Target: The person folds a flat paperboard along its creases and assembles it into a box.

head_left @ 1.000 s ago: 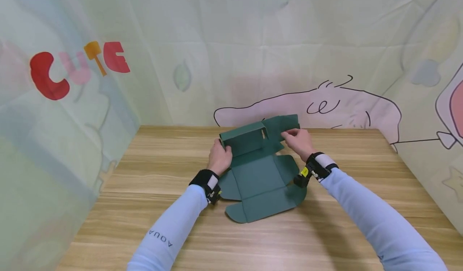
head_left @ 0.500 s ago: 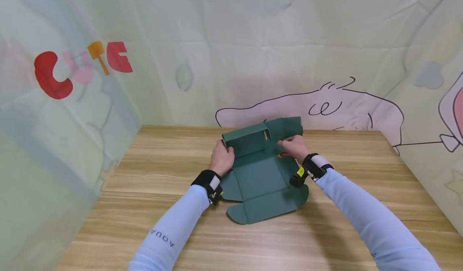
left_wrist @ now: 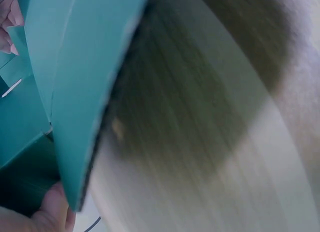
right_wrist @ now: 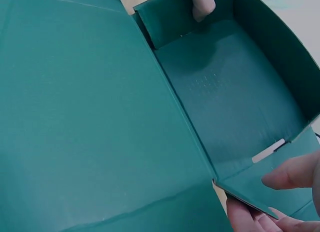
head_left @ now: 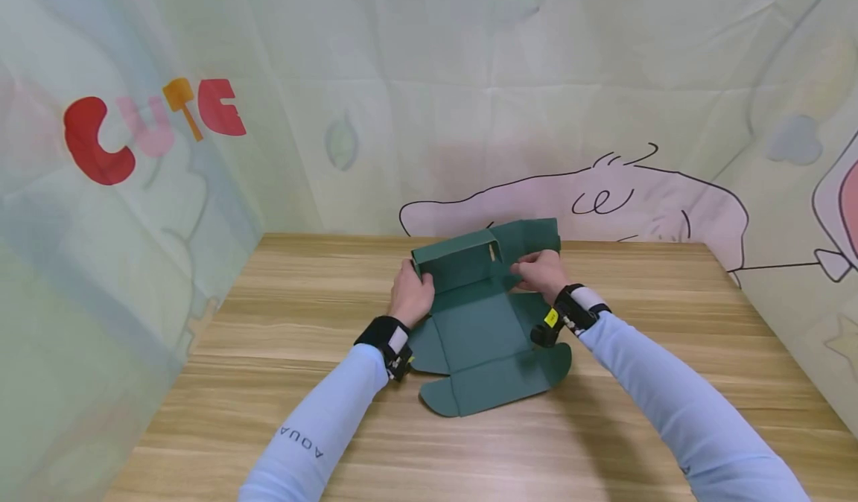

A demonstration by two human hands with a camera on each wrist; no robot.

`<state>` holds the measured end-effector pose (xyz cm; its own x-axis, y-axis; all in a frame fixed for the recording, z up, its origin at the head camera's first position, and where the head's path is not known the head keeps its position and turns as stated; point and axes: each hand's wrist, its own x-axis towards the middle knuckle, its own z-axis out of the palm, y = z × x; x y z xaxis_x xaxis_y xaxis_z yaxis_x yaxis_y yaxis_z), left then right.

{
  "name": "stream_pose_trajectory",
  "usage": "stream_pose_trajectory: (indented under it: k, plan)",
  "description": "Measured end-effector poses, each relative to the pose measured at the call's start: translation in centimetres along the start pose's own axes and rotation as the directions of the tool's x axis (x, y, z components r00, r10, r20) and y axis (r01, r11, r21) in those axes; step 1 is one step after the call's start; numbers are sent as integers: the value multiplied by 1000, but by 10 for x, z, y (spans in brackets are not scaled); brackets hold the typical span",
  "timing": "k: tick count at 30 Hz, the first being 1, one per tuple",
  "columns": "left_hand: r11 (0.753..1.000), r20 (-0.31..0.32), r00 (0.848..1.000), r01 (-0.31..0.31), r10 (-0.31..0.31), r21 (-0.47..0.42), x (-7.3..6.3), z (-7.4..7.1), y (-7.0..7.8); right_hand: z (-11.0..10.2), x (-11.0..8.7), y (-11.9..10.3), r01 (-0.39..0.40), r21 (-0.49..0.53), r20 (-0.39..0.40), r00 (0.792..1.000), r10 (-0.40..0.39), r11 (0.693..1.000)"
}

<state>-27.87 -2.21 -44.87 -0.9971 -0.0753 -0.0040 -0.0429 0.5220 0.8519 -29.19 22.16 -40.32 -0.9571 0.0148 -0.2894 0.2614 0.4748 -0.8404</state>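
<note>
A green cardboard box [head_left: 479, 331], partly folded, lies on the table with its far part raised into a shallow tray shape. My left hand [head_left: 410, 295] grips the tray's left wall [right_wrist: 167, 22], the thumb inside it in the right wrist view. At the right end, my right hand [head_left: 541, 272] pinches the side flap [right_wrist: 292, 189], thumb on the inner face and fingers behind. A narrow slot [right_wrist: 268, 151] runs along that flap's fold. In the left wrist view, a near side flap [left_wrist: 82, 87] hides much of the left hand.
The wood-grain table [head_left: 302, 286] extends on both sides of the box. Behind it hangs a printed cloth [head_left: 415, 100] that also covers the left and right sides. The box's front panel [head_left: 499, 383], with rounded ends, lies toward me.
My right hand has shifted left and down along the right flap, from its outer part toward the tray. My left hand keeps its hold on the left wall.
</note>
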Motion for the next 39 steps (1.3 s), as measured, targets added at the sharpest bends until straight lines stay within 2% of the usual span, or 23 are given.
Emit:
stream_pose_trajectory:
  k: [9, 15, 20, 25, 30, 39]
  plan:
    - [1000, -8, 1000, 3, -2, 6, -2, 1, 2, 13, -2, -3, 25, -38, -23, 999, -26, 999]
    - [1000, -4, 1000, 15, -15, 8, -2, 1, 1, 23, -3, -1, 86, -113, -62, 994, -93, 990]
    - [1000, 2, 1000, 20, -20, 14, -3, 0, 1, 31, -4, -1, 172, -222, -97, 976, -197, 960]
    - [1000, 2, 1000, 16, -16, 18, -3, 0, 1, 38, -4, 2, 238, -299, -93, 957, -276, 924]
    - [999, -3, 1000, 0, 0, 47, -2, 2, -2, 41, -2, 7, 255, -306, -87, 952, -294, 917]
    - [998, -16, 1000, 3, -2, 68, -2, 5, -2, 41, 2, 14, 256, -276, -94, 952, -291, 927]
